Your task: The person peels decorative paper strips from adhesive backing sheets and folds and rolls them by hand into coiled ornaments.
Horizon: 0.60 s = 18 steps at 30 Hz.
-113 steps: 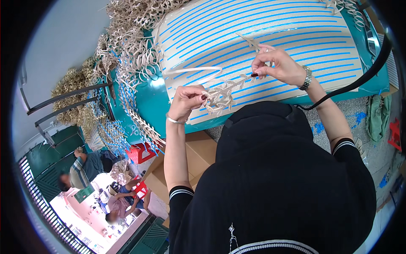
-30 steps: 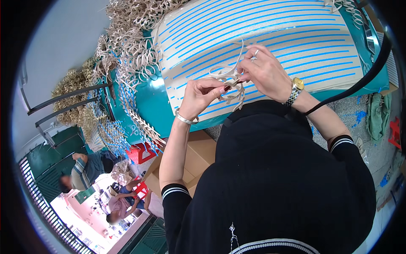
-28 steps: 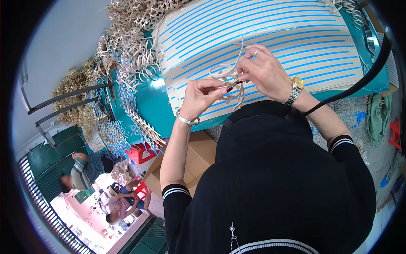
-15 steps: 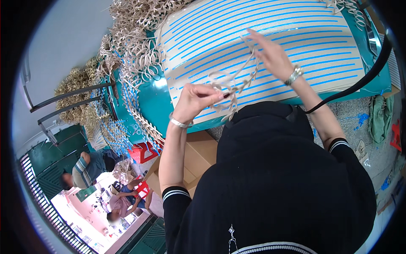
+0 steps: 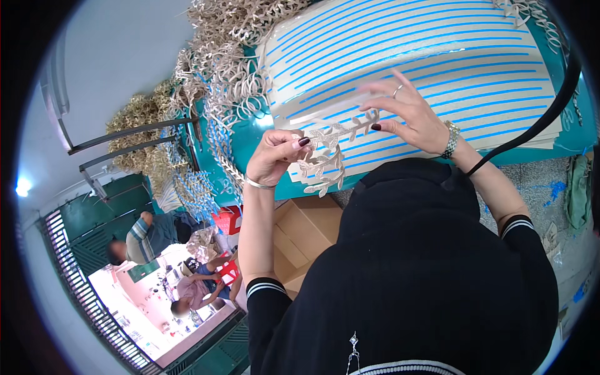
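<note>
A pale beige leaf-shaped trim strip (image 5: 329, 160) hangs in loops between my hands, above the striped sheets. Thumb and fingers of my left hand (image 5: 275, 156) are pinched on its gathered part. At the strip's upper right end, my right hand (image 5: 414, 120) has it between thumb and forefinger, with the other fingers raised and partly blurred. Under both hands lies a stack of cream sheets (image 5: 406, 65) with blue parallel lines, on a green-covered table (image 5: 240, 190).
Heaps of leaf trims (image 5: 231, 44) crowd the table's left side, some hanging over its edge. A cardboard box (image 5: 306, 228) sits below my left forearm. A black strap or cable (image 5: 537, 119) curves by my right arm. Two people are at the lower left.
My right hand has come down from over the sheets and closed on the strip's end. The strip is stretched more sideways. The view has shifted, moving the scene rightward.
</note>
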Motion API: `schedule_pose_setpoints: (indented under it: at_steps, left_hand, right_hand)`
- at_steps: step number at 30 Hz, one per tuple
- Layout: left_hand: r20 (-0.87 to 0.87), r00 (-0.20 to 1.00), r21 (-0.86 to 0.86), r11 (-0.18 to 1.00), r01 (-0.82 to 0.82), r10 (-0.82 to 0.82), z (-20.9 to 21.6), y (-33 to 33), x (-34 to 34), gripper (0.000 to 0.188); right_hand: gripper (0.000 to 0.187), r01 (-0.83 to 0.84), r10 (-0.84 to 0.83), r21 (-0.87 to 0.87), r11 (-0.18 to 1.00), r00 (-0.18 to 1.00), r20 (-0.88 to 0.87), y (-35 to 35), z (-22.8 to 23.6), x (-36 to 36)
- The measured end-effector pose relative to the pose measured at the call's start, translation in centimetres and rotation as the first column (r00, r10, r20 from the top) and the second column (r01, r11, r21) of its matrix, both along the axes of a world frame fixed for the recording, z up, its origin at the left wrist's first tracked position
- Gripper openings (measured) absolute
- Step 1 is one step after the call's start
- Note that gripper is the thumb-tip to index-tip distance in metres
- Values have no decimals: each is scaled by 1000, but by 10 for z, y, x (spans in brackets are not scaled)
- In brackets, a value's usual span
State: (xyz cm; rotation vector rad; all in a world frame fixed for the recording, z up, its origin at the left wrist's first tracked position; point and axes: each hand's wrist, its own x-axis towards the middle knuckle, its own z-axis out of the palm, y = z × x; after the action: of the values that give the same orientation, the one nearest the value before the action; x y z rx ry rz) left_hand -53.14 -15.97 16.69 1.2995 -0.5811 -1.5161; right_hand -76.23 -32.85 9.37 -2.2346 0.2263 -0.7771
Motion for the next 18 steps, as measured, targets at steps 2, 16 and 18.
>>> schedule_pose_setpoints:
  at_steps: [2,16,18]
  left_hand:
    - [-23,999,21,999,-36,37,4,1,4,15]
    - [-157,987,-108,994,-2,-15,22,-2,13,12]
    - [-139,990,-118,993,8,-25,26,-2,12,13]
  right_hand:
    - [19,250,-232,-123,960,962,143,3,18,5]
    - [19,-361,319,401,842,933,169,4,24,22]
    - [19,-414,360,405,815,910,204,0,22,21]
